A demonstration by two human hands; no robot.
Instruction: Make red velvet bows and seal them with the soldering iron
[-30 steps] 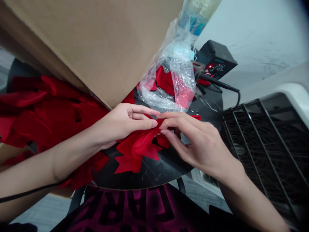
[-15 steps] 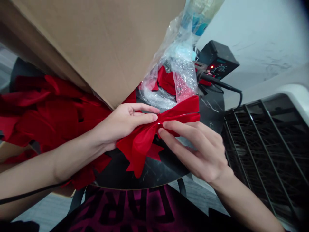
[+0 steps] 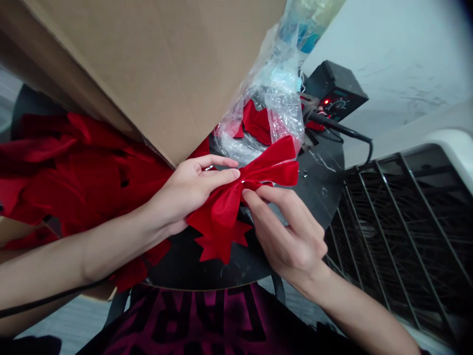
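Note:
A red fabric bow [image 3: 225,209] with loops and notched tails hangs between my hands above the dark round table [image 3: 251,266]. My left hand [image 3: 199,185] pinches the bow near its centre, thumb and fingers on the upper left side. Close to the centre, from the lower right, my right hand [image 3: 288,227] has its fingertips pressed together on the bow's red material. A small bright spot shows at the bow's middle. What lies under the fingertips is too small to make out.
Many red fabric pieces [image 3: 88,172] lie heaped at the left. A large cardboard box [image 3: 166,64] stands behind. Clear plastic wrap [image 3: 284,108] and a black device [image 3: 336,93] with a red light are at the back right. A black wire rack [image 3: 402,222] stands right.
My right hand has turned and moved slightly left, its fingers now closer together. The bow has tilted, its right loops spread apart. The dark thin line across those loops is gone.

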